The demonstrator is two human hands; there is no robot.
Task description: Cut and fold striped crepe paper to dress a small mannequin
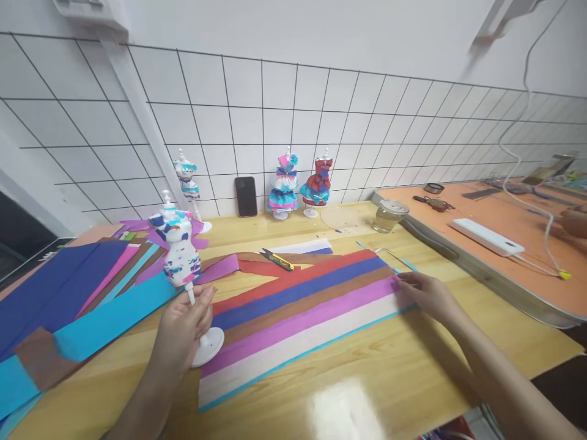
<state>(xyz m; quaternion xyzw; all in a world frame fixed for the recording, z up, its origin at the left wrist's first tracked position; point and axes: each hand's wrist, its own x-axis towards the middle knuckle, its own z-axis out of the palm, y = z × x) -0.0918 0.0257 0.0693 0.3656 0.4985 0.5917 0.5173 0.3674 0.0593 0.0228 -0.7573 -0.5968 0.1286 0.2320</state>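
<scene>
My left hand [183,327] is closed round the thin white post of a miniature dress-form mannequin [181,263], holding it upright. Its torso is white with blue, turquoise and pink patches; its round base [208,347] shows below my fingers. Overlapping paper strips [302,308] in red, blue, brown, purple, white and turquoise fan across the wooden table. At their right end, my right hand [428,296] pinches the edge with thumb and fingertips. Behind the strips lie small thread snips [276,260] with yellow-green handles.
Two dressed mannequins [283,186] and a phone [246,197] stand by the tiled wall, with another mannequin [188,183] further left. More coloured paper [114,318] covers the left side. At right are a lidded glass jar [389,217], a white power bank [486,237] and another person's hand [573,221].
</scene>
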